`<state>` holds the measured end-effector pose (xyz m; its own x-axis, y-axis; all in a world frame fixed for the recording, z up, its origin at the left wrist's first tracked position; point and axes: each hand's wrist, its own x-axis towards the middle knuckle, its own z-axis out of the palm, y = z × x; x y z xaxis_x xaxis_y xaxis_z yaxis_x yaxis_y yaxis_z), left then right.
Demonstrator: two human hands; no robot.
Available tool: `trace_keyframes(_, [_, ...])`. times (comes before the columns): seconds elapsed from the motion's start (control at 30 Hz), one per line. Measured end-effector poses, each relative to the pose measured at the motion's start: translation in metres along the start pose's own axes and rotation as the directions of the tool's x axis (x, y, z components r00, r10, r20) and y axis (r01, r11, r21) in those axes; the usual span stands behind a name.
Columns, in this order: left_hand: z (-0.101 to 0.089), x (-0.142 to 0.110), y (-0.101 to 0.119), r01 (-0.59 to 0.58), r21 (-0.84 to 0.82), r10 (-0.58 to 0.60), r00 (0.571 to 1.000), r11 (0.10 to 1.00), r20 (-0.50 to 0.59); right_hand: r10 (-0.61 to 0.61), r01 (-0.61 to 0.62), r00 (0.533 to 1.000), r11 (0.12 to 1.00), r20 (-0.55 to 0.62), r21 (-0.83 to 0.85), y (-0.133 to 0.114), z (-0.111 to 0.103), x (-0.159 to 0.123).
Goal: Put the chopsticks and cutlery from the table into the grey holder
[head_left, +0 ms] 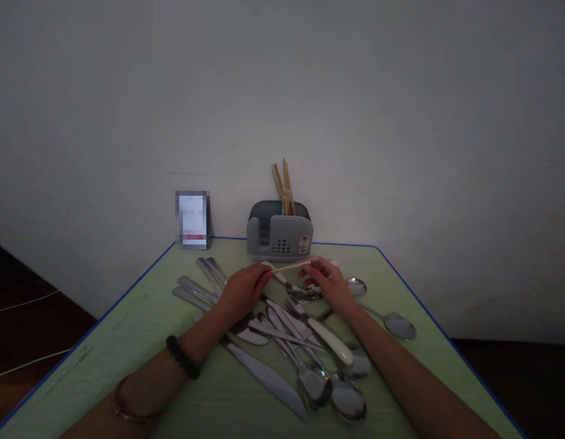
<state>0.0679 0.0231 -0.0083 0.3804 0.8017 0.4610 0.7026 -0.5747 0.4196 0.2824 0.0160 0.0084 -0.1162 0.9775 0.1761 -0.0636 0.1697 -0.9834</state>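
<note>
My left hand [245, 289] and my right hand [328, 281] are both closed on a slim pale chopstick [290, 267], one at each end. It spans nearly level over the pile, and its ends are hidden in my fingers. Below lies loose cutlery: a fork with a cream handle [330, 340], a table knife [268, 375], and several spoons, one a large spoon [348, 396] at the front. More knife handles [193, 289] stick out left of my left hand. Beyond my right forearm rests another spoon [400, 326].
A grey cutlery holder [282, 238] stands at the back against the wall, with several wooden chopsticks [289, 186] upright in its right part. Left of it a blurred phone-like screen [193, 221] leans on the wall. The green table [127, 341] has a blue edge.
</note>
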Motion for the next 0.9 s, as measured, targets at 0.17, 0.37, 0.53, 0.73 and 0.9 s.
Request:
trace_keyframes(0.17, [-0.001, 0.000, 0.002, 0.003, -0.009, -0.003, 1.000, 1.000, -0.001, 0.040, -0.017, 0.990, 0.986, -0.136, 0.168, 0.007, 0.000, 0.004])
trace_keyframes(0.37, [-0.001, 0.000, 0.001, 0.075, -0.045, -0.076, 0.997, 0.996, -0.007, 0.072, 0.045, 0.941, 0.943, -0.332, 0.331, 0.015, -0.009, 0.012])
trace_keyframes(0.53, [-0.002, 0.000, 0.009, 0.131, -0.300, -0.165, 0.982, 0.945, -0.092, 0.079, 0.068, 0.925, 0.928, -0.372, 0.366, 0.015, -0.009, 0.013])
trace_keyframes(0.73, [-0.009, 0.010, 0.009, 0.192, -0.698, -0.479, 0.844, 0.689, -0.241, 0.015, 0.013, 0.954, 0.996, -0.300, 0.090, 0.013, -0.006, 0.009])
trace_keyframes(0.9, [-0.010, 0.015, -0.007, 0.153, -0.898, -0.603, 0.785, 0.413, -0.144, -0.059, 0.015, 0.985, 0.965, -0.163, -0.262, 0.008, -0.002, 0.001])
